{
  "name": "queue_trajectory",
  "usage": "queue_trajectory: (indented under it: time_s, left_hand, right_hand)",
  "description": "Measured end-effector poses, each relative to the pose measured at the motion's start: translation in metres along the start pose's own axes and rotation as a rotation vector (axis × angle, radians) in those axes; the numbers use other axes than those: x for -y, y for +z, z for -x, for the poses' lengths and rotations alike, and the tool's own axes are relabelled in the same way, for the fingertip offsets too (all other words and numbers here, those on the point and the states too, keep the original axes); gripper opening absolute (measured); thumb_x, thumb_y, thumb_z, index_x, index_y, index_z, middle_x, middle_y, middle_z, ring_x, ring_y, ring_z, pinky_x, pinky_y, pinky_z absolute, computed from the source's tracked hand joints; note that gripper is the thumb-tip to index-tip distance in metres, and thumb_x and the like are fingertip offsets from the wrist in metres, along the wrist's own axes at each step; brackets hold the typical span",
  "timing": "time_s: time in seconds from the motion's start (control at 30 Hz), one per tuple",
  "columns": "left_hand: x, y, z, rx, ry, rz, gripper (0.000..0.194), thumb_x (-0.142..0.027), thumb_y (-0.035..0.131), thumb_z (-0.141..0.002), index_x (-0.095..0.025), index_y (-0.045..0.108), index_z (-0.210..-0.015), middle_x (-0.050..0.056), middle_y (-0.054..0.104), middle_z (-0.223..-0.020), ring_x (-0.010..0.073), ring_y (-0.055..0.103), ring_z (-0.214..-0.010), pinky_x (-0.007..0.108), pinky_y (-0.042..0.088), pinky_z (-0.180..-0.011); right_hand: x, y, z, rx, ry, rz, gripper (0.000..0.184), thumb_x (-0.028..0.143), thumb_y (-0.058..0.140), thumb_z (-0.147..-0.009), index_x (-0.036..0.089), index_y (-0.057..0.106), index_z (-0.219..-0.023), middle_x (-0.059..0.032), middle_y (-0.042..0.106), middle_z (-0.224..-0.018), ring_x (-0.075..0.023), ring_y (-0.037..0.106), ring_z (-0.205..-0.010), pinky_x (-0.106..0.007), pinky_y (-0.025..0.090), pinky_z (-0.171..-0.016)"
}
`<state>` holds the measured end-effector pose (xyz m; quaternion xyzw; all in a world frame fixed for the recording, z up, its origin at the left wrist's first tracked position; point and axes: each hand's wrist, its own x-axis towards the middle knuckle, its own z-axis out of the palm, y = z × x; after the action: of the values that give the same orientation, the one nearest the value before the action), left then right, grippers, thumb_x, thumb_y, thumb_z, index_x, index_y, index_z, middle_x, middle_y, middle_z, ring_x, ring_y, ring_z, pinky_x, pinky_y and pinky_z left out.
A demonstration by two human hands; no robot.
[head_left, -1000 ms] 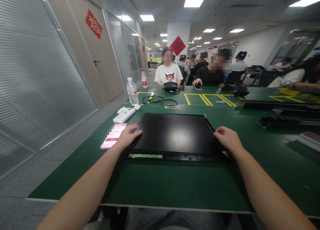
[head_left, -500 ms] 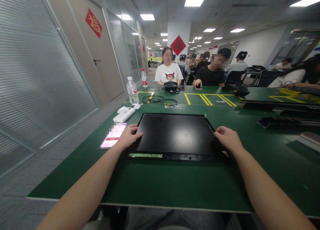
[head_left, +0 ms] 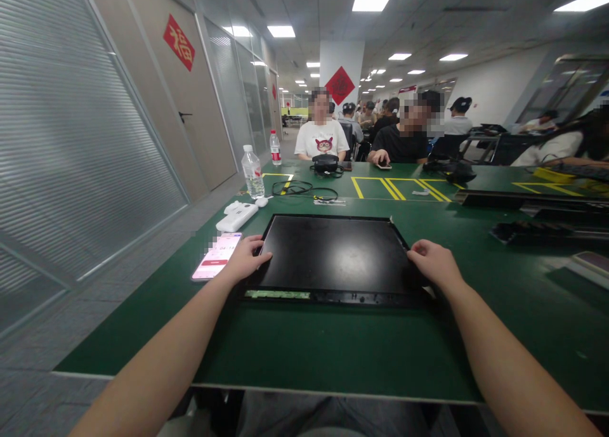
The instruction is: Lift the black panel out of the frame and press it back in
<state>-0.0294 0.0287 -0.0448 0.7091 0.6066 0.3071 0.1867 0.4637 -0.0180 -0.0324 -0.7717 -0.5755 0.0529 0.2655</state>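
A black flat display panel [head_left: 328, 253] lies face up on the green table [head_left: 333, 354]. Along its near edge runs a dark strip with a green circuit board [head_left: 277, 295] at the left end. My left hand [head_left: 246, 259] grips the panel's left edge, thumb over the top of the rim. On the opposite side my right hand [head_left: 434, 260] pinches the right edge between thumb and bent fingers. The undersides of both grips are hidden.
Left of the panel are a lit phone [head_left: 217, 257], a white power bank [head_left: 236, 217] and a water bottle [head_left: 253, 172]. Black cables [head_left: 304, 188] lie behind it. Dark strips [head_left: 537, 231] and another phone [head_left: 592, 266] are at right. Two people sit across the table.
Both hands stay on the panel's edges, and the panel has not visibly moved. The view has shifted very slightly.
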Motion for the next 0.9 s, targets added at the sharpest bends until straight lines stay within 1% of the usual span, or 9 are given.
queue_trajectory:
  time_s: [0.3, 0.47, 0.7, 0.9]
  left_hand:
    - [0.005, 0.002, -0.002, 0.004, 0.011, -0.048, 0.051, -0.061, 0.071, -0.072, -0.019, 0.079, -0.099, 0.018, 0.065, -0.14, 0.0419, 0.059, -0.133, 0.052, 0.045, -0.115]
    - [0.008, 0.003, -0.003, 0.016, 0.02, -0.084, 0.052, -0.059, 0.068, -0.073, -0.017, 0.077, -0.102, 0.018, 0.064, -0.141, 0.0415, 0.058, -0.134, 0.054, 0.042, -0.118]
    - [0.011, 0.004, -0.003, 0.024, 0.03, -0.116, 0.054, -0.06, 0.066, -0.076, -0.016, 0.076, -0.107, 0.018, 0.062, -0.144, 0.0399, 0.057, -0.135, 0.053, 0.042, -0.118]
    - [0.01, 0.004, -0.001, 0.028, 0.036, -0.134, 0.059, -0.061, 0.064, -0.078, -0.014, 0.076, -0.11, 0.02, 0.059, -0.145, 0.0409, 0.055, -0.137, 0.053, 0.04, -0.12]
  right_hand:
    - [0.003, -0.002, 0.0, 0.02, 0.018, 0.007, 0.01, 0.028, 0.064, -0.083, 0.023, 0.07, -0.078, -0.0042, 0.072, -0.078, -0.0196, 0.063, -0.074, -0.029, 0.041, -0.066]
    - [0.003, -0.001, 0.0, 0.009, 0.02, 0.006, 0.01, 0.028, 0.065, -0.082, 0.023, 0.07, -0.076, -0.0038, 0.071, -0.076, -0.0194, 0.062, -0.073, -0.029, 0.041, -0.066]
    - [0.004, -0.003, 0.001, 0.004, 0.022, -0.024, 0.009, 0.028, 0.065, -0.081, 0.023, 0.07, -0.075, -0.0042, 0.071, -0.076, -0.0197, 0.062, -0.072, -0.03, 0.04, -0.066]
    - [0.004, -0.002, 0.001, 0.019, 0.037, -0.016, 0.009, 0.028, 0.064, -0.081, 0.023, 0.069, -0.076, -0.0039, 0.071, -0.076, -0.02, 0.063, -0.074, -0.03, 0.041, -0.067]
